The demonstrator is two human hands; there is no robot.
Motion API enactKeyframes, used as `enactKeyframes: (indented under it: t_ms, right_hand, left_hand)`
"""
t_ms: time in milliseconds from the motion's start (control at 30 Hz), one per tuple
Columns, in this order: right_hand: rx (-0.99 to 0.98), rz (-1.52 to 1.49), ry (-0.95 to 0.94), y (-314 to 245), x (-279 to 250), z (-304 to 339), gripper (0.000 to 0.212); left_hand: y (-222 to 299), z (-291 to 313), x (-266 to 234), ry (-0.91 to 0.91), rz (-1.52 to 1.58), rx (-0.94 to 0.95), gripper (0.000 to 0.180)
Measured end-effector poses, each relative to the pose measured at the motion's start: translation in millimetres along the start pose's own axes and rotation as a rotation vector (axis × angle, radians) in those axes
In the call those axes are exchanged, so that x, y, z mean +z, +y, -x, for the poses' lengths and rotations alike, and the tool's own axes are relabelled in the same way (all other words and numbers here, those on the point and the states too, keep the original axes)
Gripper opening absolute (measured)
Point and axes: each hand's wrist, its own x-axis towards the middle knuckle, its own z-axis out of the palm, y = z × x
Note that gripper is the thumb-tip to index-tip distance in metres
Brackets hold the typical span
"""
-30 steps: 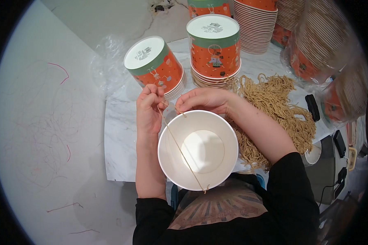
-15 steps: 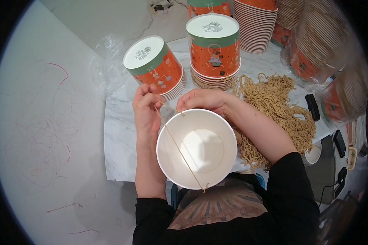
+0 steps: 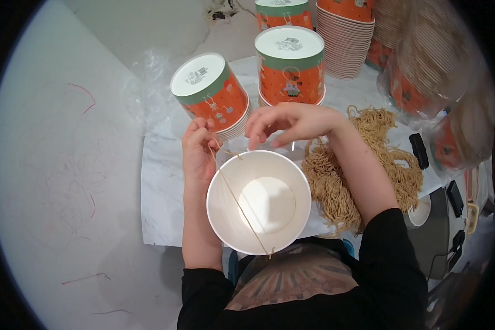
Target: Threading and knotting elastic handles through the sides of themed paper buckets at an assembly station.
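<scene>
A white-lined paper bucket point(image 3: 302, 192) faces me with its mouth up, close against my shirt. A thin tan cord point(image 3: 237, 199) is fixed at the near rim and runs slantwise across the mouth to my left hand point(image 3: 199, 151). That hand is closed, pinching the cord beyond the far left rim. A short end of cord shows at the far rim. Just beyond that rim hovers my right hand point(image 3: 294, 122), its fingers curved and thumb apart, with nothing visible in it. Right of the bucket lies a heap of tan cords point(image 3: 363, 170).
Upside-down orange and green buckets stand in stacks beyond my hands: a tilted one point(image 3: 217, 99) and an upright one point(image 3: 290, 71). A tall bucket stack point(image 3: 344, 44) and plastic-wrapped buckets point(image 3: 423, 60) stand at the back right. A black object point(image 3: 418, 151) lies beside the cords.
My right hand has let go at the bucket's far rim and lifted, its fingers spreading. The bucket has shifted slightly left. My left hand keeps its pinch on the cord.
</scene>
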Motion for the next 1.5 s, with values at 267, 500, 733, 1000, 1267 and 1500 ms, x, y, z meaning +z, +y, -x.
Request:
enactKeyframes:
  t_ms: [267, 500, 733, 1000, 1267, 1500]
  right_hand:
    - [-0.065, 0.328, -0.138, -29, 1, 13, 0.040]
    - [-0.235, 0.005, 0.140, -48, 4, 20, 0.022]
    - [0.103, -0.177, 0.739, -70, 16, 23, 0.032]
    - [0.068, 0.149, 0.832, -62, 7, 28, 0.037]
    - [-0.382, 0.624, 0.621, -93, 20, 36, 0.108]
    - [-0.496, 0.863, 1.075, -79, -2, 30, 0.108]
  left_hand:
    - [-8, -13, -9, -0.080, 0.017, -0.082, 0.019]
    - [-17, -18, -11, -0.299, -0.067, -0.178, 0.021]
    - [-17, -3, -21, -0.485, 0.268, -0.162, 0.035]
    - [-18, 6, -9, -0.544, 0.638, -0.031, 0.044]
    - [3, -14, 2, -0.503, 0.702, -0.174, 0.050]
    - [48, -1, 58, -0.537, 0.514, -0.167, 0.051]
